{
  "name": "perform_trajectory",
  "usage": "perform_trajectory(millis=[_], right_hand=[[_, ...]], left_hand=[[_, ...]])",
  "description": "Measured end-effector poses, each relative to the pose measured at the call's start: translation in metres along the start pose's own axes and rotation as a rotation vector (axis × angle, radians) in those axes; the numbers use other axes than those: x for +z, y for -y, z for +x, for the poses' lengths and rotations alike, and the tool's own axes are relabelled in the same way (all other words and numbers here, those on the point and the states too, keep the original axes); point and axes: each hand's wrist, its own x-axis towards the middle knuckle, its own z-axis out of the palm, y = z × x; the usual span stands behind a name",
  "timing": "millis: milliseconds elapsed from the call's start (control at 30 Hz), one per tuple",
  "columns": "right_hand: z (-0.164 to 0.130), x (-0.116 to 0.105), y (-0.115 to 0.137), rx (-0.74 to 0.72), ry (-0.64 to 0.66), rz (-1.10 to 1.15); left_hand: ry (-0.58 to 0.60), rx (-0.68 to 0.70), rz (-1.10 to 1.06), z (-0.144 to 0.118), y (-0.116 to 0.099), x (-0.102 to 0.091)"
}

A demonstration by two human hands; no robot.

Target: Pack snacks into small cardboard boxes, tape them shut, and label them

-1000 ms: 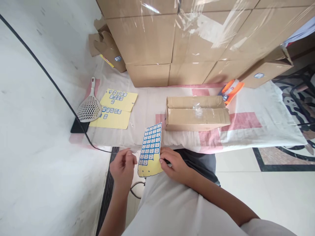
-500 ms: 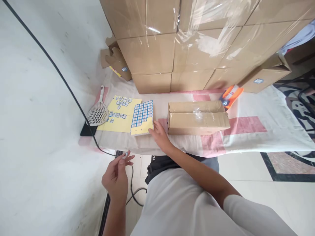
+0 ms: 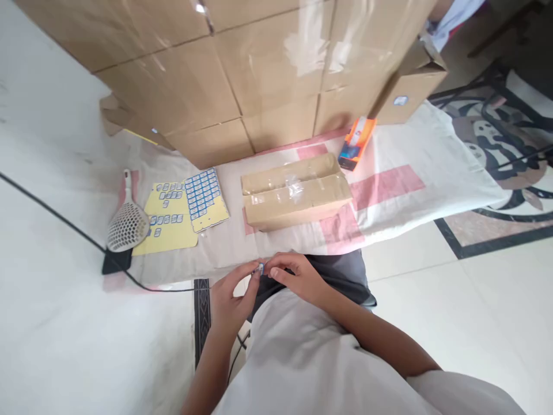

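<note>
My left hand [image 3: 231, 297] and my right hand [image 3: 296, 278] meet close to my body, fingertips pinched together on one small blue-and-white sticker [image 3: 261, 268]. A yellow sheet [image 3: 206, 197] full of blue stickers lies on the cloth-covered surface beyond my hands. It overlaps two other yellow sheets [image 3: 167, 222] that carry only a few stickers. A long flat cardboard box [image 3: 296, 193] sealed with clear tape lies to the right of the sheets.
A white perforated scoop [image 3: 127, 222] lies left of the sheets, over a black cable [image 3: 64, 222]. A wall of taped cardboard cartons [image 3: 242, 75] stands behind. An orange packet [image 3: 356, 143] lies by the cartons. A pink-and-white cloth [image 3: 415, 178] covers the surface; patterned floor lies at right.
My right hand laid the full sticker sheet down beside the other sheets, then drew back. Both hands have come together on the small sticker near my body. The view shifted left.
</note>
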Motion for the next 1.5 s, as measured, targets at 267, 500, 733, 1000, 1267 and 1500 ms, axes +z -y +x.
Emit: perform_trajectory(millis=[267, 500, 733, 1000, 1267, 1500], right_hand=[[-0.021, -0.063, -0.009, -0.095, -0.38, -0.019], [-0.018, -0.138, -0.005, -0.165, -0.604, 0.099], [-0.033, -0.092, -0.013, -0.285, -0.23, -0.011], [-0.051, -0.106, -0.026, -0.438, -0.256, -0.369], [-0.018, -0.206, -0.009, -0.42, -0.429, -0.087], [0.071, -0.221, -0.011, -0.452, -0.021, 0.002]], left_hand=[[0.192, 0.031, 0.125, 0.026, -0.033, 0.05], [-0.161, 0.03, 0.183, 0.051, -0.025, 0.04], [0.306, 0.222, 0.216, 0.039, -0.047, 0.073], [0.408, -0.197, 0.222, 0.032, -0.062, 0.102], [-0.365, 0.242, 0.475, 0.06, -0.044, 0.074], [-0.191, 0.456, 0.489, 0.098, 0.0, 0.06]])
